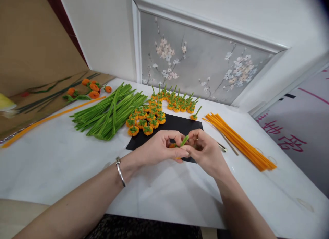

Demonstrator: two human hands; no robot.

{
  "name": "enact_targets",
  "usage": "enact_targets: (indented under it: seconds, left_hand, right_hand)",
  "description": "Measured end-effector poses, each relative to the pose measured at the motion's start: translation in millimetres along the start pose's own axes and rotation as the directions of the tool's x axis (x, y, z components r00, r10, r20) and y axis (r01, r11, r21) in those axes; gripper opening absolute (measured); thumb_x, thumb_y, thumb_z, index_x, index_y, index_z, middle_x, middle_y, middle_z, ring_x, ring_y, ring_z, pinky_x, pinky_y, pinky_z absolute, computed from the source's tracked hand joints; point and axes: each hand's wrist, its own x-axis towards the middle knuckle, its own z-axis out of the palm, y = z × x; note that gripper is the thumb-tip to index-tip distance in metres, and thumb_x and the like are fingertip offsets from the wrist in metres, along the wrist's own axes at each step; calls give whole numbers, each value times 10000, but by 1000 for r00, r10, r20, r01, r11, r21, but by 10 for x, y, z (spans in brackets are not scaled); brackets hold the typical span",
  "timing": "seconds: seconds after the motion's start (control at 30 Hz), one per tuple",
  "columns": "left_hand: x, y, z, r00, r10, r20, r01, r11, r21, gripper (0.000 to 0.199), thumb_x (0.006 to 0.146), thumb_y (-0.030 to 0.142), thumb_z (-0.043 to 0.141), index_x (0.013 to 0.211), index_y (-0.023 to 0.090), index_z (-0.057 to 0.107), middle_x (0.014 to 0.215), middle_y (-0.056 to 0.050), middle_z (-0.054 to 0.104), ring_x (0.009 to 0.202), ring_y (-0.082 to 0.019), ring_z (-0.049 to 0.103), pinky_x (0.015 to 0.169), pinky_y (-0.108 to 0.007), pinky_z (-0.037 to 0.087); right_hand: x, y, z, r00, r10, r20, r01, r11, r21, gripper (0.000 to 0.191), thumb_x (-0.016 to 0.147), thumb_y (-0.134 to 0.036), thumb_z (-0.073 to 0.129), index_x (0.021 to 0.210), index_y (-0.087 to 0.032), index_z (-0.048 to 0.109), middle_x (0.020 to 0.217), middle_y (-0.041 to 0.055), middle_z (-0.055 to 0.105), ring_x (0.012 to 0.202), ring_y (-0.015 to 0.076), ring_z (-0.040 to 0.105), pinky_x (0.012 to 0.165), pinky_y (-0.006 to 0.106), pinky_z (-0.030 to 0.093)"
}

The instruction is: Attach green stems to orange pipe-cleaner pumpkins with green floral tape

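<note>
Above the front edge of a black sheet (173, 120), my left hand (164, 146) pinches an orange flower piece (172, 145), mostly hidden by the fingers. A short green stem (184, 140) sticks up from between the hands. My right hand (205, 149) is closed beside it, thumb and fingertips close to the stem; what exactly it grips is hidden. Rows of small orange flowers with green tops (147, 130) stand on and behind the sheet's left part. More flowers with upright green stems (177, 108) line up behind the sheet.
Green fuzzy sticks (110, 112) lie piled at the left. Orange fuzzy sticks (239, 141) lie at the right, near a thin tan stick (228, 143) and a small metal tool (222, 147). A long orange strip (51, 116) and finished orange flowers (94, 94) lie far left.
</note>
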Motion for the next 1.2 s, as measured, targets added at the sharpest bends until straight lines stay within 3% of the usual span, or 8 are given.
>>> enact_targets:
  seconds: [0.2,0.3,0.43,0.67,0.77,0.83,1.0,1.2]
  left_hand:
    - [-18,36,-48,989,-101,108,108,992,-61,173,748,231,726,728,136,583,866,-17,603,876,-179,688,713,-274,575]
    - [-7,35,-61,990,-114,80,118,992,-48,183,758,250,714,711,135,580,921,-24,604,856,-174,682,693,-268,566]
    - [18,30,-84,1000,19,-22,-14,980,199,185,774,217,676,634,137,585,841,-19,600,752,-121,594,676,-257,500]
    - [49,-15,-93,993,120,-8,-104,889,445,175,784,151,595,611,147,569,762,-2,568,687,-109,516,634,-241,412]
    - [57,-84,-88,993,122,3,-104,838,536,171,773,128,574,606,150,550,739,4,571,664,-108,511,609,-231,397]
    - [59,-130,-81,991,125,-42,-74,790,608,162,780,139,569,619,149,559,777,-12,607,658,-111,522,592,-232,393]
    - [62,-170,-58,976,182,-117,-46,703,710,164,811,159,567,649,147,587,820,-19,637,624,-98,520,557,-229,370]
    - [79,-126,-106,962,231,-149,-77,747,660,192,746,63,608,574,137,569,841,-5,608,683,-92,552,628,-228,405]
  right_hand:
    - [-3,-16,-153,974,16,224,-52,987,154,134,812,-322,647,825,-197,599,700,-15,607,585,118,594,535,253,505]
    - [6,0,-200,977,-60,203,62,998,-1,84,843,-277,618,838,-196,642,784,13,613,670,132,596,586,264,497]
    - [20,30,-208,969,-192,158,224,950,-219,59,848,-198,601,842,-208,659,772,12,605,668,127,554,583,249,445]
    - [23,4,-168,970,-196,146,229,939,-257,235,862,-227,586,1097,-232,580,825,9,592,705,131,564,597,240,468]
    - [28,2,-126,951,-263,162,300,908,-293,71,877,-189,565,919,-222,612,825,9,613,712,125,569,638,243,460]
    - [31,26,-85,947,-282,152,319,880,-352,116,875,-154,561,774,-205,590,737,-5,614,655,120,557,610,240,432]
    - [33,93,8,959,-265,104,283,847,-450,124,884,-202,551,761,-197,567,701,7,628,653,142,565,584,255,401]
    - [49,78,-2,989,-111,100,135,951,-277,170,808,-290,665,908,-204,558,802,1,641,707,134,587,634,239,459]
